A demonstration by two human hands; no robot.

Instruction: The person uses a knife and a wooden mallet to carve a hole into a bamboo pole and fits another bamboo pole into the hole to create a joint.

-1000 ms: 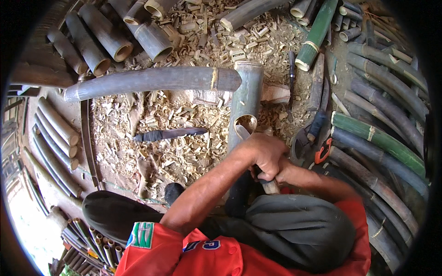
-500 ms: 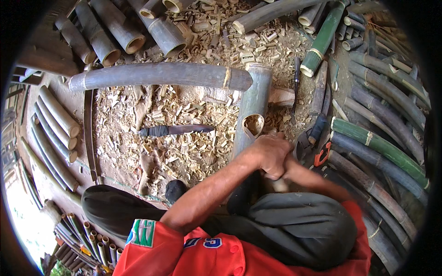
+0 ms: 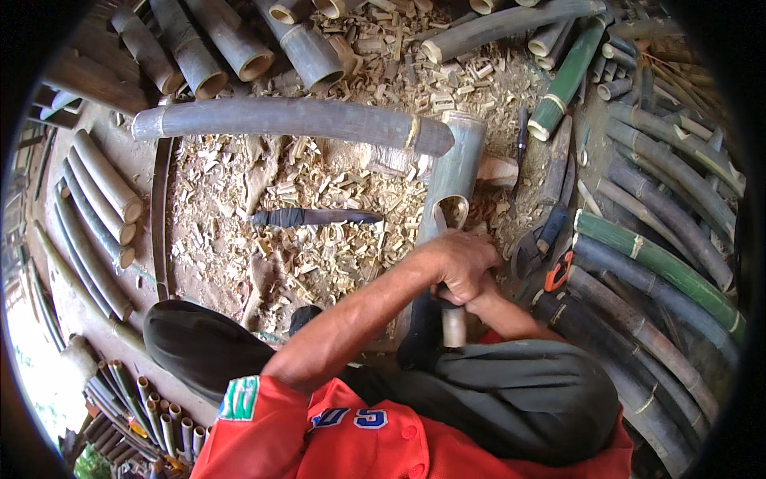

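The left hand's (image 3: 463,262) fingers are curled tight around a hand tool with a pale, cylindrical wooden handle (image 3: 454,328), whose butt points toward the person. The right hand (image 3: 485,294) presses in underneath; how its fingers lie cannot be told. Just beyond the knuckles, a grey-green bamboo tube with an oval opening (image 3: 461,172) lies across a pale, rough wooden block (image 3: 499,171), pointing toward the floor's far edge. A long, curved grey bamboo pole (image 3: 279,121) overlaps its far end in view. Left of the tube, a dark-bladed knife with a wrapped black handle (image 3: 319,217) rests on pale, curled bamboo shavings (image 3: 327,188). Toward the floor's (image 3: 104,299) right edge lies a green bamboo pole (image 3: 674,263); grey bamboo tubes (image 3: 235,44) crowd its far-left corner.
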